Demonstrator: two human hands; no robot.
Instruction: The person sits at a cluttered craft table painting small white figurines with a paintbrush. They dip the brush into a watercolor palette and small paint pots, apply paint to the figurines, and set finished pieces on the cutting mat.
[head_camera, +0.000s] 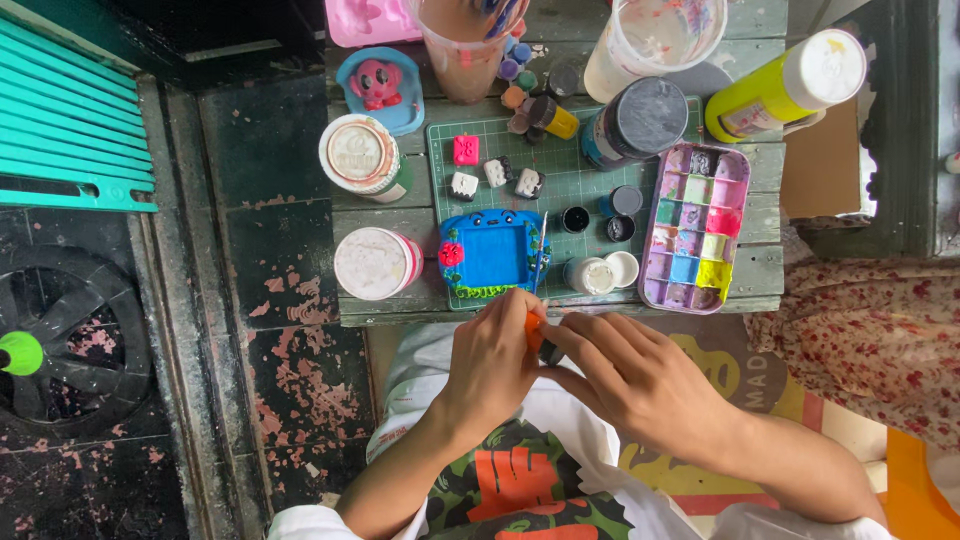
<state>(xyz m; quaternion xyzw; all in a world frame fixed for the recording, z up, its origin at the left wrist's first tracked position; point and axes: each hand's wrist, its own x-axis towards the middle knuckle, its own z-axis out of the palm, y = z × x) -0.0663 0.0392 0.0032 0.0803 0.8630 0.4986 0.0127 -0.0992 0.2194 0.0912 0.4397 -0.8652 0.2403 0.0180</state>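
Gripping one orange bottle (534, 335), two hands.

Home craft corner: paint palette (696, 228), paint jars (640, 120), cutting mat (575, 185) on worn wooden table (760, 270).

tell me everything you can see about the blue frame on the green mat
The blue frame lies flat at the near edge of the green cutting mat. It looks like painted clay: a raised blue border, flat blue centre, red flower at its left side, green strip along the bottom. A thin brush rests along its right edge.
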